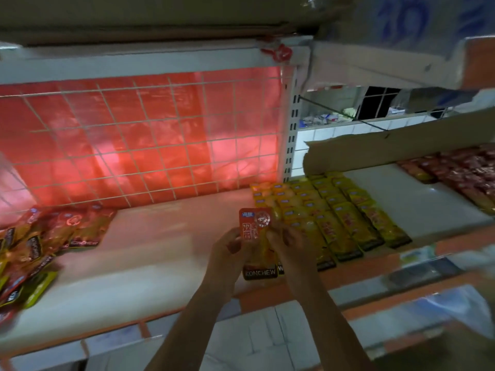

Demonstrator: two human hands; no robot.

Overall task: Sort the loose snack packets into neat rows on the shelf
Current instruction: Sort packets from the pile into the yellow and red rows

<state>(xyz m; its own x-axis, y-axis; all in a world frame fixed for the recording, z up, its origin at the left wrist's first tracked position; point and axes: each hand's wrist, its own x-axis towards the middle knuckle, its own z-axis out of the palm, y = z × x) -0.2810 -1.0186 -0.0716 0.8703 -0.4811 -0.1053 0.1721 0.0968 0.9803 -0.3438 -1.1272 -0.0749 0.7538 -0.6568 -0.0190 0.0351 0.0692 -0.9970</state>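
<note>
Both hands hold one red and orange snack packet (255, 231) upright over the front of the white shelf (150, 250). My left hand (227, 253) grips its left edge and my right hand (288, 243) grips its right edge. Just right of the hands, yellow packets (329, 210) lie in neat rows running from the back of the shelf to its front edge. A loose, jumbled pile of red and yellow packets (34, 250) lies at the far left of the shelf.
A white wire grid with red backing (139, 135) closes the back of the shelf. A torn cardboard flap (388, 148) stands behind the yellow rows. More rows of red packets (460, 175) lie at the far right. An orange shelf edge (294, 293) runs below.
</note>
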